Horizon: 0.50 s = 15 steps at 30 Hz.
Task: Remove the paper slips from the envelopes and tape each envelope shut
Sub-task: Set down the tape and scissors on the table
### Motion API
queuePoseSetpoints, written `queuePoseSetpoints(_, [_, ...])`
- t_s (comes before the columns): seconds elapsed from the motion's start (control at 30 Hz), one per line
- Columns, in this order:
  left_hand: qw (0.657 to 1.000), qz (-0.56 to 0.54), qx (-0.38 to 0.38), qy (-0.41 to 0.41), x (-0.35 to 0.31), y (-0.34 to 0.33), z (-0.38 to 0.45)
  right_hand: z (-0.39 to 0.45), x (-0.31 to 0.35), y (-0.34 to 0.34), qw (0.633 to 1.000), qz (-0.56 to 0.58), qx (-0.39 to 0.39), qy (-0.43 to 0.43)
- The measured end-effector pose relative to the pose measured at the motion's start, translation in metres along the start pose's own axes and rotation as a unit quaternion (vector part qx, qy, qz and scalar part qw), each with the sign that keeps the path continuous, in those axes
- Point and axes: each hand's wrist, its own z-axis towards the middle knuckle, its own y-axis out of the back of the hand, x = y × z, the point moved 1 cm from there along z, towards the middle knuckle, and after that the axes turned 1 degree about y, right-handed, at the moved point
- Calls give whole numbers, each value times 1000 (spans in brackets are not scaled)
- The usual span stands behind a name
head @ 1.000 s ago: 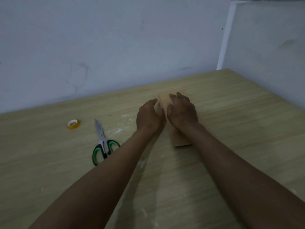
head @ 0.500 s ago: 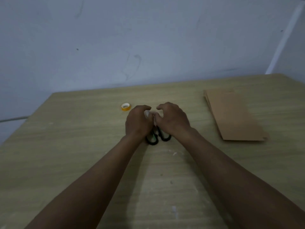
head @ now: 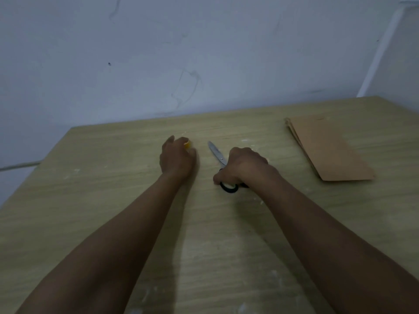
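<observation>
Envelopes (head: 328, 150): brown stack, flat, edges slightly fanned.

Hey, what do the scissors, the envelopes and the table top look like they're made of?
Scissors: bright grey blades, likely polished steel; dark loop handles, probably plastic, mostly hidden under the right hand.
Envelopes: matte brown sheets in a flat stack, thin layered edges, apparently kraft paper.
Table: pale straight wood grain, smooth with little sheen; maybe laminate or veneer, cannot tell which.
</observation>
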Motion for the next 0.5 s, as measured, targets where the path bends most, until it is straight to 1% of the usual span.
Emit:
queuePoseSetpoints(0.07, [1000, 11, -4, 3, 0, 0, 7, 2, 3, -2, 1000, 21, -3, -20])
queuePoseSetpoints(0.17, [999, 14, -30, 1, -2, 1, 9, 11, 4, -8, 998, 38, -24, -48])
queuePoseSetpoints(0.27, [998, -22, -44, -31, 1, -1, 14, 22, 4, -9, 997, 49, -32, -42])
queuePoseSetpoints(0.4, [994, -77, -42, -64, 6, -1, 24, 42, 3, -7, 989, 115, -88, -41])
queuePoseSetpoints(0.5, [989, -91, -68, -98, 7, -2, 32, 61, 6, -1, 984, 135, -113, -33])
